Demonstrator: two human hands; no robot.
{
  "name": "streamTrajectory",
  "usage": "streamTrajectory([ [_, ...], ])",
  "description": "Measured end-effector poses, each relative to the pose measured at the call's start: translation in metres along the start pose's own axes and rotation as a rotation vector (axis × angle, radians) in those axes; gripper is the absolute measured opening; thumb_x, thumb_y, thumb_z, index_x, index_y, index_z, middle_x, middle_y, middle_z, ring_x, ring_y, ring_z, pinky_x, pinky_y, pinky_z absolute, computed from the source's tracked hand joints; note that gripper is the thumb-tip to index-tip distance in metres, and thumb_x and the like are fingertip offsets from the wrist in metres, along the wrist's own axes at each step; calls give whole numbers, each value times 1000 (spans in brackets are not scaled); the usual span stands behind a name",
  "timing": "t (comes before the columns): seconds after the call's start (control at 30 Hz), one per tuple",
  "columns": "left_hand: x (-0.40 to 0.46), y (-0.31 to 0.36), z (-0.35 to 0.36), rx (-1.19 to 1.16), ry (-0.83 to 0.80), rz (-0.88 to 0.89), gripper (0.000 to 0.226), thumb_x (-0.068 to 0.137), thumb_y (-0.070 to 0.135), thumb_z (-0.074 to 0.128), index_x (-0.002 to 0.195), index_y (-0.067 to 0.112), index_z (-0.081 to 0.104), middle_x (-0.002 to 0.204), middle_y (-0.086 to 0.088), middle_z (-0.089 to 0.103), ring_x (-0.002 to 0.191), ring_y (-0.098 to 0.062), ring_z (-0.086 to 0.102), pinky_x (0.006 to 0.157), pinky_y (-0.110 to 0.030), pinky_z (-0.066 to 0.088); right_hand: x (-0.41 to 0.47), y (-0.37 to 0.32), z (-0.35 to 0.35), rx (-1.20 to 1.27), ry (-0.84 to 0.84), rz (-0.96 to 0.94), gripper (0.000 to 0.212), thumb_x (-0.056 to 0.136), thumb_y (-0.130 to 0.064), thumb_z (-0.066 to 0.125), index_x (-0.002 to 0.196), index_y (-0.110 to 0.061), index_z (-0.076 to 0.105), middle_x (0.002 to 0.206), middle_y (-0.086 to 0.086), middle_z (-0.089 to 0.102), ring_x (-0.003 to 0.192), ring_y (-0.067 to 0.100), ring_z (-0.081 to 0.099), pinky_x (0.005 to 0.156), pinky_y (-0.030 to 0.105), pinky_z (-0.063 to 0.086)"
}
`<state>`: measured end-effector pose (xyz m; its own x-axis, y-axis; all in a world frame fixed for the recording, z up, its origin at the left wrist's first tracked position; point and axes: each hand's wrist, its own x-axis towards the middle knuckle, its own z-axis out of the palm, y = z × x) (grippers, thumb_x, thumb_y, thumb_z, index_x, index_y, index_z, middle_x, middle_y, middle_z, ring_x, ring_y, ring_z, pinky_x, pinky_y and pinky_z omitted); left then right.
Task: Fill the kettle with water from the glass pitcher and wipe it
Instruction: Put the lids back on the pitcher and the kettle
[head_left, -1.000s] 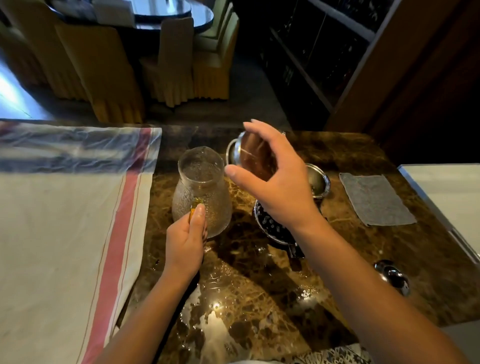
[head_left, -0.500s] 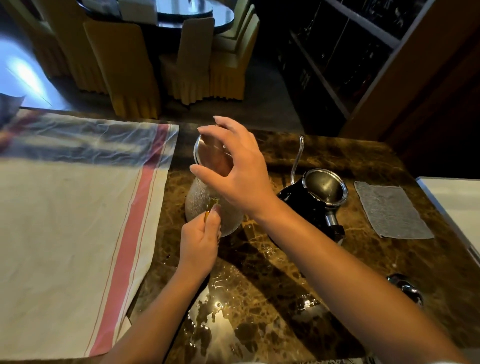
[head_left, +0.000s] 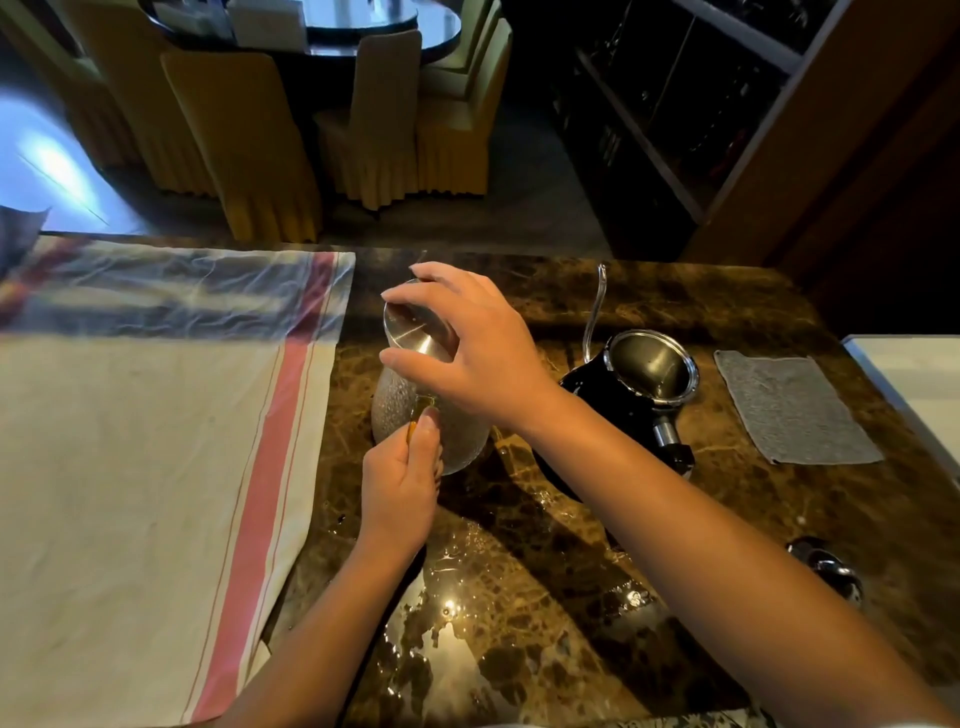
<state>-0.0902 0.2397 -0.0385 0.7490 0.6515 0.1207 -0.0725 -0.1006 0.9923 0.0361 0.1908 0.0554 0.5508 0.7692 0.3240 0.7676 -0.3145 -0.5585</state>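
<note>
While your left hand (head_left: 400, 493) pinches the glass pitcher (head_left: 395, 415) handle, let your right hand (head_left: 467, 353), fingertips gripping the metal lid (head_left: 415, 327), seat it squarely before releasing.

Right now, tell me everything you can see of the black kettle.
The black kettle stands upright on the marble counter, to the right of the glass pitcher and left of the grey cloth. Its body is glossy black; the wide round mouth is open, lidless, with a metal rim and a steel-looking inside. A thin, curved metal spout rises at its far side. A handle with a metal collar points toward the person. Neither hand touches it; the right forearm crosses in front. No water level is discernible.
</note>
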Motion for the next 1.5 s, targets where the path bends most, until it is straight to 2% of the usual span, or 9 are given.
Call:
streamTrajectory([
  [0.17, 1, 0, 1, -7, -9, -17, 45, 97, 53, 43, 56, 38, 51, 50, 8, 41, 47, -13, 36, 50, -33, 30, 13, -9, -16, -129, -168, 6, 50, 92, -56, 69, 136, -32, 64, 153, -4, 54, 144, 20, 45, 109, 42, 43],
  [0.33, 1, 1, 1, -20, -23, -32, 46, 98, 55, 43, 57, 34, 50, 52, 6, 40, 47, -14, 36, 49, -31, 30, 16, -9, -21, -140, -192, -18, 50, 92, -54, 70, 135, -29, 65, 151, -4, 57, 141, 18, 49, 105, 34, 42],
  [0.53, -3, 5, 0, -73, -44, -82, 52, 97, 60, 38, 59, 27, 51, 51, 2, 40, 46, -15, 37, 46, -28, 31, 4, -8, -5, -100, -123, 29, 48, 97, -56, 63, 139, -33, 61, 163, -2, 44, 157, 18, 27, 127, 47, 17],
  [0.77, -13, 21, -13, 165, 5, -41, 30, 107, 26, 45, 82, 18, 60, 68, 3, 62, 60, -6, 58, 57, -18, 47, -15, -16, -18, -344, -171, -34, 55, 103, -65, 37, 151, -42, 48, 168, -2, 36, 159, 21, 23, 128, 55, 7],
  [0.93, -20, 38, -8, 304, 128, -16, 9, 102, 26, 57, 110, 28, 60, 94, 13, 64, 83, 5, 62, 69, -12, 51, -40, -12, -42, -328, -214, -104, 55, 104, -63, 40, 152, -37, 49, 166, 0, 39, 158, 20, 27, 129, 56, 10],
  [1.03, -31, 46, -7, 323, 310, 87, 29, 97, 22, 66, 122, 22, 52, 110, 8, 57, 92, 7, 60, 78, -9, 50, -53, -6, -68, -258, -139, -150, 55, 103, -56, 49, 153, -32, 48, 166, 3, 39, 157, 22, 28, 128, 55, 17],
  [1.13, -43, 54, -2, 479, 381, 293, 28, 97, 16, 65, 121, 9, 55, 116, -1, 52, 99, -10, 55, 85, -18, 47, -73, 9, -98, -197, 1, -161, 52, 102, -48, 55, 149, -27, 53, 163, 6, 42, 155, 24, 32, 125, 51, 26],
  [1.3, -66, 68, 50, 642, 249, 414, 32, 94, 18, 64, 124, 7, 60, 122, -10, 55, 116, -24, 52, 99, -28, 41, -125, 55, -146, -94, 167, -80, 46, 100, -37, 59, 144, -24, 60, 163, 4, 43, 154, 20, 32, 123, 50, 32],
  [1.5, -85, 65, 128, 635, 138, 344, 50, 98, 37, 61, 141, 13, 55, 137, -9, 51, 131, -20, 47, 110, -29, 37, -206, 131, -174, -34, 241, 85, 45, 101, -32, 59, 145, -24, 59, 162, -1, 44, 153, 18, 35, 124, 40, 32],
])
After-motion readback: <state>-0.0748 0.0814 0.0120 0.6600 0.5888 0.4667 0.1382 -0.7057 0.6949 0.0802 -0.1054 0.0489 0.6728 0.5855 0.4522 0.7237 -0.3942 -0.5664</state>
